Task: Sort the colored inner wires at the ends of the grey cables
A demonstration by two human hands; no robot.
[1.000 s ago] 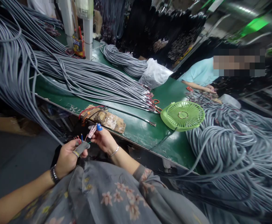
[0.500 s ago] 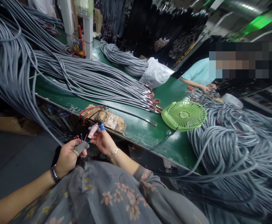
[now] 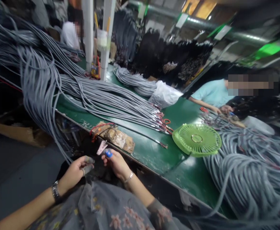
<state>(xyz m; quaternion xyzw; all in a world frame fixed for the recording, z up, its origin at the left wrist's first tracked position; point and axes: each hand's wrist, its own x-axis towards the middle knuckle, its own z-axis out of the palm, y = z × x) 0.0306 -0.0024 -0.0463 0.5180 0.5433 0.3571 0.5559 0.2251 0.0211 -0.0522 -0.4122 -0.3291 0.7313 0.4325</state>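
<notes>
Although its outline is slightly soft, a pale pink clip [image 3: 102, 147] shows at the table's near edge, just beside the fingertips of the right hand [image 3: 117, 164]. These fingers are bent inward, one wearing a blue cover [image 3: 108, 153]; whether they pinch the clip or merely lie next to it cannot be told. Near it, lower and to the side, the left hand [image 3: 76, 172] has its thumb and forefinger parted, both in grey covers [image 3: 88, 169]. A metal watch [image 3: 55, 191] circles the left wrist, a bracelet [image 3: 129, 176] the right.

Behind the clip, a tape-wrapped block [image 3: 120, 139] with red and orange wires [image 3: 95, 130] lies along the green table [image 3: 151, 156]. Past it stretches a single cable [image 3: 158, 142] with a stripped end, then a broad bundle of grey cables [image 3: 116, 102]. A green fan [image 3: 196, 138] lies between that bundle and a heap of looped cables [image 3: 247, 172]. Farther off are a white plastic bag [image 3: 165, 94] and a co-worker in a light blue shirt [image 3: 212, 92].
</notes>
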